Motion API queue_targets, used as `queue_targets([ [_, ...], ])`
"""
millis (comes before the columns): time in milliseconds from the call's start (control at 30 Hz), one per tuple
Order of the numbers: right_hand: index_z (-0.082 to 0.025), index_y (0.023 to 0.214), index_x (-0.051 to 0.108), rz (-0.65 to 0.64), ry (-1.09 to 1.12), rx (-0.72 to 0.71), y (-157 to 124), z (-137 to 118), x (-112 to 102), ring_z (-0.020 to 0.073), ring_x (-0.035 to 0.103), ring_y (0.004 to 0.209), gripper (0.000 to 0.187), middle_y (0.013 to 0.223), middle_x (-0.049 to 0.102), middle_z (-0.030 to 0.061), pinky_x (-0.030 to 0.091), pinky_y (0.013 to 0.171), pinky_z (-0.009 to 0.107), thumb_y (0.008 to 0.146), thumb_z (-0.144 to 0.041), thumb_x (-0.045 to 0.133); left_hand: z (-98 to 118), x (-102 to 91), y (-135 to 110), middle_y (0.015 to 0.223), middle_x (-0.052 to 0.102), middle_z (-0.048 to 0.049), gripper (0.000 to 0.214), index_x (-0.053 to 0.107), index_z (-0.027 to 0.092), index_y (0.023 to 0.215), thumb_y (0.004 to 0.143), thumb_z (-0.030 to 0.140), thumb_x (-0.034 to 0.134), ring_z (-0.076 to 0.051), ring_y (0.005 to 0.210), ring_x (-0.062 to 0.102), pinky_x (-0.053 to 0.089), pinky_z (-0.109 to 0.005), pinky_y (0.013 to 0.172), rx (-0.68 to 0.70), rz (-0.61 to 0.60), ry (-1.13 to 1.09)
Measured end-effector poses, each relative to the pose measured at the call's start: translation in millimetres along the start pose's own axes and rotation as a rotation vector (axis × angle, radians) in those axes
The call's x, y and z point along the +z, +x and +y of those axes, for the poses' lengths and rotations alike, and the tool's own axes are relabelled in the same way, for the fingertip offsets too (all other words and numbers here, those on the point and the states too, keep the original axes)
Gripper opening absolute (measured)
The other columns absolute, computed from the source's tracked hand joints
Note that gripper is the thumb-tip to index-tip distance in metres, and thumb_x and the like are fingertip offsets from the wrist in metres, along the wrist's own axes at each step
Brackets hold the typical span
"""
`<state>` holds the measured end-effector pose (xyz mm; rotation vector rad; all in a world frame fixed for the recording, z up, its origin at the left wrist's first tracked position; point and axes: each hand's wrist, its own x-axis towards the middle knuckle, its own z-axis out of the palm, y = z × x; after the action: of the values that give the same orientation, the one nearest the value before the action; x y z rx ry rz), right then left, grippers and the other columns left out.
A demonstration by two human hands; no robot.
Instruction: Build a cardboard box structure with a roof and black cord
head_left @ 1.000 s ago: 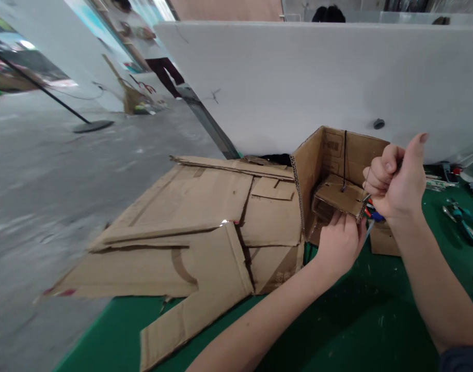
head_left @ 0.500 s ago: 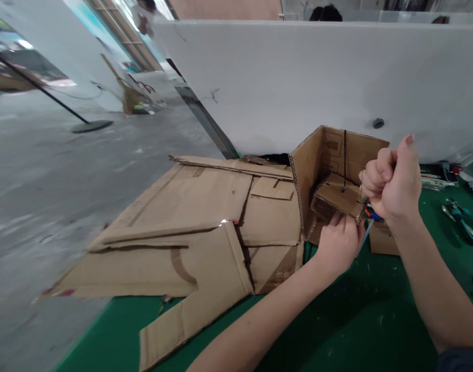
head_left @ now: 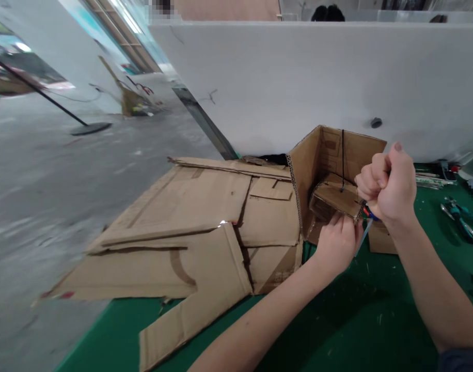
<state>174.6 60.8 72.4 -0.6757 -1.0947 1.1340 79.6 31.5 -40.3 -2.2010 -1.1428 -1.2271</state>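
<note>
My left hand point(head_left: 339, 240) grips the near edge of a small cardboard block point(head_left: 339, 200), its fingers curled beneath the top face. That block sits inside an open-sided cardboard box point(head_left: 304, 175), and a black cord point(head_left: 342, 160) runs from the box's back wall down to it. Just above the block's right end, my right hand point(head_left: 389, 183) is closed in a fist, thumb uppermost. What the fist holds, if anything, is hidden. Below it shows a small red and blue thing point(head_left: 371, 214), partly covered. A pale blue strip point(head_left: 363, 238) sticks out beside my left thumb.
Flat cardboard pieces point(head_left: 182, 206) cover the left of the green table point(head_left: 337, 325), some overhanging its edge. Pliers point(head_left: 459, 219) and several thin rods point(head_left: 434, 178) lie at right. A white partition point(head_left: 279, 77) stands behind. Beyond it shows a person's hair point(head_left: 328, 13).
My right fist has come slightly down and to the left, closer to the cardboard block. My left hand keeps its grip. The whole view has shifted a little.
</note>
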Motion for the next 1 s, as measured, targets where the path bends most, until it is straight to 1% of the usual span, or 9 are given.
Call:
queue_targets([
  [167,-0.023,0.044,0.028,-0.006,-0.007,0.018,1,0,-1,0.0056,0.011,0.036,0.067,0.039,0.015,-0.0081,0.010,0.035,0.023,0.081,-0.076,0.046,0,0.7,-3,0.061,0.060,-0.0044,0.023,0.048,0.018,0.073,0.095,0.021,0.044,-0.020,0.065,0.067,0.046,-0.027,0.047,-0.007,-0.035,-0.020],
  [333,-0.023,0.044,0.027,-0.001,-0.011,0.033,1,0,-3,0.0060,0.011,0.036,0.068,0.039,0.015,-0.0078,0.010,0.034,0.023,0.080,-0.078,0.043,0,0.1,-4,0.060,0.060,-0.0049,0.027,0.048,0.017,0.073,0.097,0.022,0.039,-0.020,0.064,0.067,0.046,-0.027,0.046,-0.004,-0.045,-0.020],
  [467,-0.023,0.046,0.027,-0.015,-0.036,0.038,1,-1,-4,0.0060,0.013,0.036,0.069,0.040,0.016,-0.0075,0.011,0.034,0.023,0.077,-0.082,0.045,1,-0.8,-4,0.061,0.061,-0.0049,0.027,0.049,0.017,0.073,0.097,0.023,0.040,-0.019,0.066,0.067,0.046,-0.026,0.047,-0.009,-0.068,-0.025],
  [600,-0.022,0.046,0.028,-0.013,-0.024,0.010,0,1,-3,0.0059,0.014,0.036,0.070,0.041,0.017,-0.0077,0.011,0.033,0.022,0.074,-0.084,0.045,0,-1.9,-3,0.062,0.061,-0.0052,0.028,0.049,0.017,0.073,0.098,0.023,0.038,-0.019,0.063,0.066,0.046,-0.027,0.047,-0.008,-0.084,-0.025],
  [733,-0.022,0.048,0.030,0.000,0.016,-0.055,-3,6,-2,0.0063,0.015,0.037,0.068,0.043,0.018,-0.0078,0.012,0.034,0.022,0.076,-0.083,0.043,0,-1.5,-2,0.060,0.060,-0.0050,0.030,0.050,0.017,0.072,0.098,0.023,0.037,-0.020,0.061,0.065,0.045,-0.028,0.046,-0.015,-0.074,-0.027],
  [800,-0.022,0.050,0.030,0.016,0.024,-0.087,-5,9,-1,0.0066,0.015,0.038,0.067,0.044,0.018,-0.0078,0.011,0.034,0.022,0.076,-0.083,0.041,-1,-0.9,-2,0.060,0.059,-0.0044,0.029,0.049,0.018,0.071,0.098,0.024,0.038,-0.019,0.061,0.064,0.046,-0.028,0.047,-0.028,-0.090,-0.026],
  [900,-0.023,0.051,0.029,0.058,0.001,-0.097,-7,11,1,0.0073,0.015,0.039,0.067,0.046,0.017,-0.0075,0.010,0.035,0.023,0.076,-0.084,0.039,-2,-0.6,-3,0.061,0.060,-0.0040,0.029,0.049,0.018,0.071,0.098,0.025,0.039,-0.018,0.064,0.065,0.048,-0.026,0.049,-0.032,-0.114,-0.016],
  [1000,-0.023,0.051,0.027,0.103,-0.023,-0.121,-10,11,6,0.0081,0.016,0.040,0.069,0.047,0.016,-0.0069,0.011,0.036,0.024,0.075,-0.087,0.036,-3,-1.4,-2,0.061,0.059,-0.0040,0.029,0.049,0.018,0.072,0.097,0.025,0.039,-0.018,0.063,0.064,0.046,-0.026,0.048,-0.042,-0.129,-0.021],
])
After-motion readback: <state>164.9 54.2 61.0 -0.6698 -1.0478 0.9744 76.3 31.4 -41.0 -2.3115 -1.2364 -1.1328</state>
